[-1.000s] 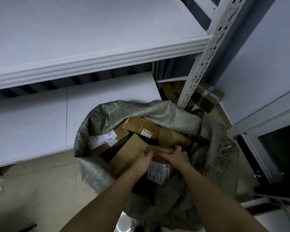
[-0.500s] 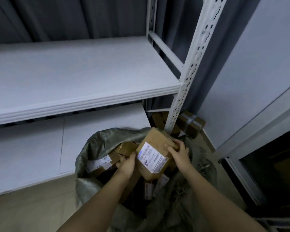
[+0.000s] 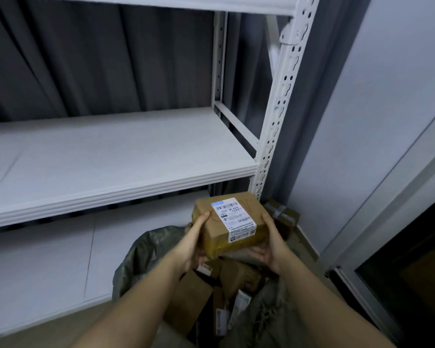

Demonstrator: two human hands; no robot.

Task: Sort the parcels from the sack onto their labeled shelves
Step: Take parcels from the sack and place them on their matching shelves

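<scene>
I hold a brown cardboard parcel (image 3: 226, 222) with a white shipping label on top, lifted above the sack. My left hand (image 3: 191, 244) grips its left side, thumb on the top edge. My right hand (image 3: 269, 244) grips its right side and underside. The grey-green woven sack (image 3: 146, 252) stands open on the floor below, with several more brown labelled parcels (image 3: 236, 280) inside. A white metal shelf (image 3: 111, 156) runs in front of me, and a lower shelf (image 3: 48, 259) lies beneath it. No shelf labels are visible.
A perforated white upright post (image 3: 274, 126) stands at the shelf's right end. Taped brown boxes (image 3: 284, 214) sit on the floor behind it. A wall (image 3: 362, 109) and a dark doorway (image 3: 412, 267) are on the right. Grey curtains (image 3: 86, 59) hang behind the shelving.
Both hands lifted one parcel out of the sack and turned it label-up. The view has tilted up from the sack toward the shelves.
</scene>
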